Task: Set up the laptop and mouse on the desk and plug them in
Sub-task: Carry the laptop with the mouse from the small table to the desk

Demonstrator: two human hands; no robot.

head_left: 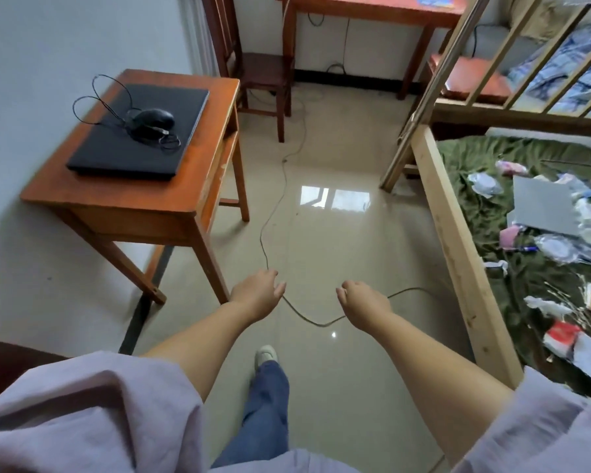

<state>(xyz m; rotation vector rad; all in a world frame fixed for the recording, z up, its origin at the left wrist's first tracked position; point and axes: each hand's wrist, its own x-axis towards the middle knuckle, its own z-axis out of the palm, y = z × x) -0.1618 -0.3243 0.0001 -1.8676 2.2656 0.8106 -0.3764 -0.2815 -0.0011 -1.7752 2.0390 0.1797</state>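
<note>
Far left, the desk (198, 186) holds the shut laptop (116, 151) and mouse (152, 119), unplugged; left hand (255, 295) and right hand (365, 303) hang empty, fingers loose.

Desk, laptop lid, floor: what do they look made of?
Desk: reddish-brown wood, semi-gloss varnish, chipped pale along one edge. Laptop lid: matte black, likely plastic, no glare. Floor: glossy beige tile or polished stone; it mirrors a window.
</note>
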